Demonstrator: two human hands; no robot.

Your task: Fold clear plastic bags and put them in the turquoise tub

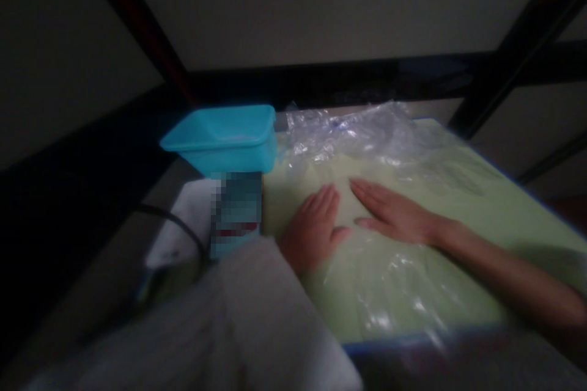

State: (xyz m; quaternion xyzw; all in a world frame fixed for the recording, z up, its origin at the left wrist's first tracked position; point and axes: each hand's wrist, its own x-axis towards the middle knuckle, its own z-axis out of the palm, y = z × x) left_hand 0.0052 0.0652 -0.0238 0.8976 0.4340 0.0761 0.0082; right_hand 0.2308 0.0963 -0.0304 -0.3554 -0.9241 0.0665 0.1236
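Observation:
My left hand (pixel 316 229) lies flat with its fingers extended and thumb out, palm down over the pale green work surface (pixel 495 214). Across from it my right hand (pixel 389 211) is also palm down, fingers stretched out and pointing left. A thin clear plastic sheet or bag (pixel 398 293) spreads under and in front of the hands, shiny and wrinkled toward the near edge. Neither hand grips anything. Beyond the fingertips lies a crumpled heap of clear plastic (pixel 362 134).
A turquoise plastic basin (pixel 238 149) stands at the back left. In front of it is a blurred-out box-like object (pixel 236 214) beside something white (pixel 188 214), with a dark cable (pixel 174 220) crossing. Dark beams and a wall stand behind.

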